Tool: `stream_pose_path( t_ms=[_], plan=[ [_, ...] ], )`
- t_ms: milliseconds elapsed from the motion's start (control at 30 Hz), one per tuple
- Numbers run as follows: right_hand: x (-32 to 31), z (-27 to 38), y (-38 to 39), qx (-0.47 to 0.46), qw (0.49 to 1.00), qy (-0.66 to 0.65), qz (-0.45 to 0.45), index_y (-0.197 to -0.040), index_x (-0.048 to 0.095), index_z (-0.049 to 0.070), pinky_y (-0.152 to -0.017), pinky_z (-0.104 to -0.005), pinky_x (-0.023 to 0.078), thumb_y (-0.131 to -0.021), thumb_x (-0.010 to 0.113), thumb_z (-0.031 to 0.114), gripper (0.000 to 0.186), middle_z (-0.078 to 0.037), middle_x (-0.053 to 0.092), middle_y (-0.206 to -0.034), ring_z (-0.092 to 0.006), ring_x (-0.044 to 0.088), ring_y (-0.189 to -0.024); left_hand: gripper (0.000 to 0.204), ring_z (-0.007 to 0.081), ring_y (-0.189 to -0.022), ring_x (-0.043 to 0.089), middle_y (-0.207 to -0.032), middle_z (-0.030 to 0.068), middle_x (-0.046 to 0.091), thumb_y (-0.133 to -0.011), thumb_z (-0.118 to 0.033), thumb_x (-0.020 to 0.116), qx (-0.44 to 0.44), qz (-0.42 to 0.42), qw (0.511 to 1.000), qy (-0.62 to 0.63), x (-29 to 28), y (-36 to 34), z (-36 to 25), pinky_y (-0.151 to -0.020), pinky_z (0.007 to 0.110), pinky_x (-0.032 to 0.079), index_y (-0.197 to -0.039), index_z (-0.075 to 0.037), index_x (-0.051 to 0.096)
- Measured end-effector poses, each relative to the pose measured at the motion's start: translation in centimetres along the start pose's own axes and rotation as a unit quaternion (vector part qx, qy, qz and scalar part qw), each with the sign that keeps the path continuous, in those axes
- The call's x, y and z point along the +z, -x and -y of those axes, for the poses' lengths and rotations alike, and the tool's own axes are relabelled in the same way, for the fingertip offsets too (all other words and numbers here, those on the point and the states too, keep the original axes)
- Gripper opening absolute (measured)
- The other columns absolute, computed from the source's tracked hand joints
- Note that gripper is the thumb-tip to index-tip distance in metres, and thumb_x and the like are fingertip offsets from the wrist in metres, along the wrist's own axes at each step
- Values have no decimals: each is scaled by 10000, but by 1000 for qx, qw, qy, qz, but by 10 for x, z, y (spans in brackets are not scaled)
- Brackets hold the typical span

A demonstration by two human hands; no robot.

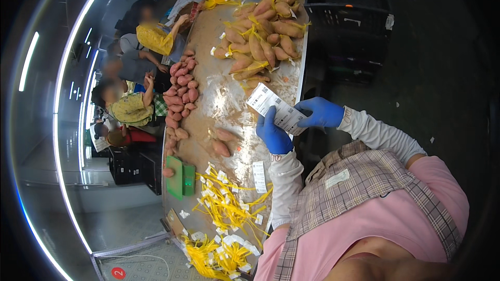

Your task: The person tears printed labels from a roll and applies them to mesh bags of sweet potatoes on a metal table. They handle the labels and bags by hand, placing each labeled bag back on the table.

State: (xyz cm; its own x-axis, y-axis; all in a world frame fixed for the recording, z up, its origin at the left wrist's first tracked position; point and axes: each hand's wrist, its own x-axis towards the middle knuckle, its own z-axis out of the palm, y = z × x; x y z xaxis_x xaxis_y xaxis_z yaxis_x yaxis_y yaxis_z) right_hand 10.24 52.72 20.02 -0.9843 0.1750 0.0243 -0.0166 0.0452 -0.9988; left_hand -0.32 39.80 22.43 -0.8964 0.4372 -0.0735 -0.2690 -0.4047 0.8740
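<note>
My left hand (274,132) and my right hand (320,113), both in blue gloves, are closed on a strip of white printed labels (275,105). The left hand grips the strip from below at its near side, and the right pinches its right end. They hold it above the table's right edge. A second label strip (259,177) lies flat on the metal table (208,101), closer to me. Beyond my hands is a pile of sweet potatoes in yellow mesh bags (260,36), several with white tags.
Loose reddish sweet potatoes (182,88) line the table's left edge. A green scale (181,177) stands near yellow mesh bags with white tags (229,203). Co-workers (133,104) are along the far left side. Black crates (346,26) are stacked right of the table.
</note>
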Motion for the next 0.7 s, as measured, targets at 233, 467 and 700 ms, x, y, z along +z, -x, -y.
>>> stream_pose_path(
  t_ms=[233,467,700],
  plan=[
    [25,-6,7,47,998,20,-45,-1109,590,9,-749,-291,491,-803,639,252,393,-140,663,-900,-170,639,-809,275,181,-743,610,-896,97,623,-797,-75,568,-6,-49,998,25,-5,1,13,-681,279,492,-1039,55,583],
    [28,-10,14,76,994,27,-79,-1038,625,5,-717,-301,490,-814,616,269,346,-150,661,-867,-166,637,-772,290,187,-748,611,-903,103,615,-798,-88,563,-17,-56,998,28,-7,2,16,-690,294,501,-1054,47,572],
    [27,-17,25,89,987,9,-136,-915,673,-2,-640,-297,488,-774,631,233,277,-128,652,-734,-148,624,-668,279,188,-749,609,-889,101,614,-800,-98,567,-43,-40,998,11,-1,5,23,-691,294,501,-1036,50,570]
  ],
)
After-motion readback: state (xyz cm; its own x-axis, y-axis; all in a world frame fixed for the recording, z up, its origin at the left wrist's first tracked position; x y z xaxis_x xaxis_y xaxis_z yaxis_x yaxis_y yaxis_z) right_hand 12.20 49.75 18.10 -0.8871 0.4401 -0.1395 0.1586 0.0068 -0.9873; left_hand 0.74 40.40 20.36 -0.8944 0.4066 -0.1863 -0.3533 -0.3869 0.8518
